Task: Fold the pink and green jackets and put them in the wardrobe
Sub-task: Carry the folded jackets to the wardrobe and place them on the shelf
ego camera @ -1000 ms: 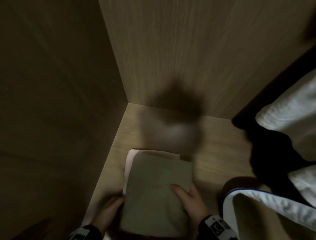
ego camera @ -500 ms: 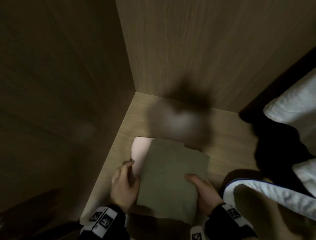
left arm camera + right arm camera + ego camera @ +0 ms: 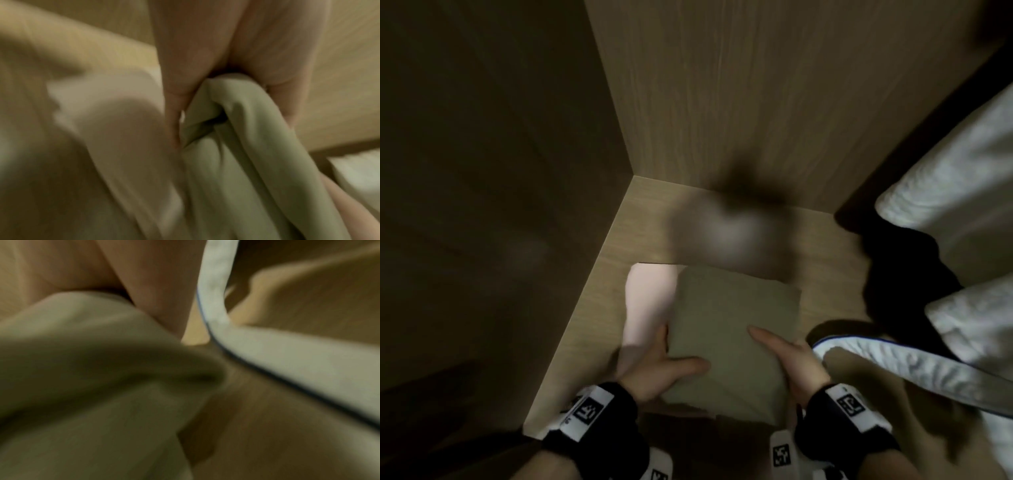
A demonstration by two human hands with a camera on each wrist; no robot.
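Wardrobe shelf [image 3: 822, 270] with green jacket [image 3: 729, 329] atop pink jacket [image 3: 647, 305].

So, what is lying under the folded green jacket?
Under the green jacket lies the pink jacket. Only its left strip shows; the rest is covered. Both hands hold the green one: left hand, right hand.

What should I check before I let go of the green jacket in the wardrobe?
1. Green jacket folded flat: ok.
2. It lies on the pink jacket: ok, though pink sticks out at the left.
3. Stack sits fully on the wardrobe shelf: cannot tell, the near edge is hidden.
4. Left hand grips the green edge: ok.
5. Right hand holds the other side: ok.
6. White garment clear of the stack: not ok, it crowds the right hand.
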